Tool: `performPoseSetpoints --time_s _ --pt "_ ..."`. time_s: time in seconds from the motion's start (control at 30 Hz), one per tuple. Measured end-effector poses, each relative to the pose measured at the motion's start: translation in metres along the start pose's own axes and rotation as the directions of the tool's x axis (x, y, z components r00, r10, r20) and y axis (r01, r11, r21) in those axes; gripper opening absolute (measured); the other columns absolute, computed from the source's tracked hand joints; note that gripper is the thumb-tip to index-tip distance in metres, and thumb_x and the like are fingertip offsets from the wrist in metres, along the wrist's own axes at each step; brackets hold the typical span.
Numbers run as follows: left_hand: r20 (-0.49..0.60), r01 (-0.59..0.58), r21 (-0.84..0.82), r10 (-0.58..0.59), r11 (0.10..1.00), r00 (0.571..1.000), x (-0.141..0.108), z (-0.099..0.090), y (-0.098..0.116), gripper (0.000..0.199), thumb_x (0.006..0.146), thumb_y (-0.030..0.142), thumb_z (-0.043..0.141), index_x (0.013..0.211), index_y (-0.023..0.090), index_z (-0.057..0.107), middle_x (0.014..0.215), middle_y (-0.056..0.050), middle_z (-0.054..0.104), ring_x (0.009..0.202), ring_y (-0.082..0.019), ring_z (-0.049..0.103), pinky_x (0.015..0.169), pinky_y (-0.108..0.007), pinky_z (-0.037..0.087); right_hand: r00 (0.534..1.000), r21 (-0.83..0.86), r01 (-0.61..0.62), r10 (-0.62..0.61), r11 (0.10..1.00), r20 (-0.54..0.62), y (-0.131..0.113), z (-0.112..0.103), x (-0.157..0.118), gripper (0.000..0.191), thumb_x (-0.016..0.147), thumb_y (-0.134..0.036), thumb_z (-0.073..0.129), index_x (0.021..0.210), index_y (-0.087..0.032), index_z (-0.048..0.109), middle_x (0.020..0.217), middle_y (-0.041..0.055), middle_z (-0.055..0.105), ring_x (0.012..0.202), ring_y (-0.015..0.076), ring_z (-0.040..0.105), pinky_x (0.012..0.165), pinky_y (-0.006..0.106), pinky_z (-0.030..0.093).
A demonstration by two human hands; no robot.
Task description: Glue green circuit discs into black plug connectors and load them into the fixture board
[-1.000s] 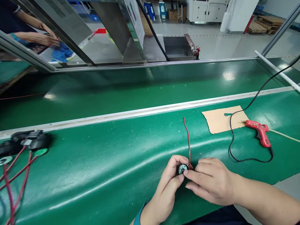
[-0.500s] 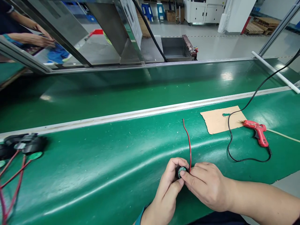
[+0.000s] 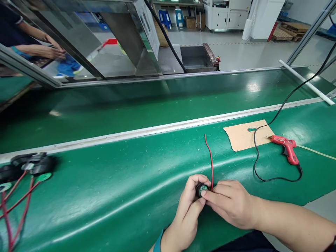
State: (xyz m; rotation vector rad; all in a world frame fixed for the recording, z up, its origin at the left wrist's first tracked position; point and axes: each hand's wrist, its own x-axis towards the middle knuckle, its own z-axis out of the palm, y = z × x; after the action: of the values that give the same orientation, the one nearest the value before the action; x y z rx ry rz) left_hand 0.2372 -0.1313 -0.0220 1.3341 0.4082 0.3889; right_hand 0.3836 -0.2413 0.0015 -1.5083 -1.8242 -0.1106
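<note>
I count one round black part [image 3: 201, 189] with one red lead [image 3: 210, 159] between my two hands, one red glue gun [image 3: 285, 147], one cardboard sheet [image 3: 241, 137], and a co-worker's two hands [image 3: 52, 50].

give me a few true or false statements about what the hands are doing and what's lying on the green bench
1. Both hands hold one small round black part between their fingers. True: the left hand and the right hand meet on it.
2. A red wire runs from that part away across the green bench. True.
3. The red glue gun is in the right hand. False: it lies apart on the bench, its tip over the cardboard piece.
4. The glue gun's cable is red. False: it is black.
5. More black parts with red wires lie at the far left. True.
</note>
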Motion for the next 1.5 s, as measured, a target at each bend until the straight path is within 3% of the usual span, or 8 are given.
performPoseSetpoints --time_s 0.17,0.33,0.5,0.8,0.97,1.03,1.2,1.5 --pt "-0.087 -0.046 0.058 0.051 0.997 0.995 0.001 -0.006 -0.001 0.031 0.098 0.034 0.05 0.128 0.026 0.056 0.122 -0.009 0.058 0.113 -0.029 0.052 0.099 -0.042 0.04 0.945 0.254 -0.235 0.281 0.938 -0.165 0.005 -0.016 0.003 0.008 0.095 -0.016 0.06 0.101 -0.021 0.059 0.064 -0.0043 0.06 0.051 0.0117 0.053 0.052 0.025 0.045" --pt "-0.134 -0.091 0.122 0.107 0.988 0.985 -0.003 -0.004 -0.002 0.031 0.098 0.033 0.052 0.128 0.026 0.058 0.126 -0.009 0.057 0.112 -0.029 0.053 0.099 -0.042 0.041 0.867 0.41 -0.462 0.498 0.787 0.02 0.011 -0.016 0.005 0.013 0.098 -0.022 0.055 0.086 -0.02 0.057 0.06 -0.0054 0.054 0.05 0.01 0.05 0.05 0.022 0.042" --pt "-0.099 -0.152 0.191 0.173 0.97 0.98 -0.003 0.0 0.0 0.029 0.1 0.03 0.049 0.128 0.029 0.056 0.127 -0.009 0.055 0.117 -0.029 0.051 0.1 -0.042 0.041 0.865 0.414 -0.489 0.488 0.768 0.116 0.01 -0.009 0.005 0.02 0.102 -0.024 0.047 0.088 -0.019 0.061 0.065 -0.0032 0.056 0.057 0.0113 0.052 0.057 0.024 0.041" --pt "-0.151 -0.161 0.177 0.189 0.971 0.97 0.002 0.002 0.001 0.016 0.102 0.028 0.046 0.113 0.026 0.058 0.112 -0.007 0.058 0.106 -0.026 0.054 0.094 -0.038 0.043 0.897 0.442 -0.423 0.434 0.791 0.08 0.008 -0.008 0.006 0.017 0.097 -0.019 0.05 0.083 -0.019 0.059 0.064 -0.0035 0.052 0.057 0.011 0.049 0.057 0.024 0.039" --pt "-0.179 -0.19 0.194 0.225 0.963 0.958 0.005 0.001 -0.003 0.014 0.101 0.027 0.047 0.106 0.024 0.06 0.104 -0.007 0.059 0.1 -0.024 0.056 0.087 -0.035 0.045 0.824 0.4 -0.553 0.55 0.731 0.135 0.015 -0.006 0.003 0.033 0.096 -0.022 0.053 0.064 -0.02 0.049 0.056 -0.0048 0.048 0.051 0.0099 0.044 0.052 0.023 0.035" --pt "-0.2 -0.162 0.159 0.193 0.974 0.961 0.006 -0.001 -0.007 0.015 0.101 0.027 0.046 0.104 0.024 0.061 0.102 -0.007 0.061 0.095 -0.023 0.056 0.084 -0.035 0.045 0.802 0.396 -0.586 0.576 0.707 0.158 0.019 -0.004 0.003 0.033 0.097 -0.024 0.051 0.065 -0.02 0.052 0.056 -0.0039 0.051 0.052 0.0106 0.047 0.054 0.023 0.037" --pt "-0.228 -0.04 0.006 0.04 0.999 0.973 0.011 -0.004 -0.014 0.016 0.099 0.027 0.046 0.095 0.024 0.061 0.096 -0.006 0.062 0.087 -0.021 0.056 0.077 -0.034 0.045 0.784 0.415 -0.607 0.596 0.678 0.172 0.026 0.005 0.0 0.021 0.099 -0.027 0.046 0.098 -0.018 0.066 0.07 0.0011 0.068 0.058 0.0137 0.059 0.06 0.026 0.047" --pt "-0.197 0.009 -0.061 -0.021 0.998 0.98 0.01 -0.003 -0.012 0.009 0.097 0.026 0.048 0.097 0.024 0.057 0.098 -0.004 0.061 0.09 -0.02 0.057 0.079 -0.033 0.044 0.761 0.43 -0.634 0.618 0.643 0.196 0.034 0.015 -0.002 0.018 0.096 -0.03 0.052 0.089 -0.018 0.065 0.07 0.001 0.065 0.062 0.0145 0.059 0.062 0.026 0.048"
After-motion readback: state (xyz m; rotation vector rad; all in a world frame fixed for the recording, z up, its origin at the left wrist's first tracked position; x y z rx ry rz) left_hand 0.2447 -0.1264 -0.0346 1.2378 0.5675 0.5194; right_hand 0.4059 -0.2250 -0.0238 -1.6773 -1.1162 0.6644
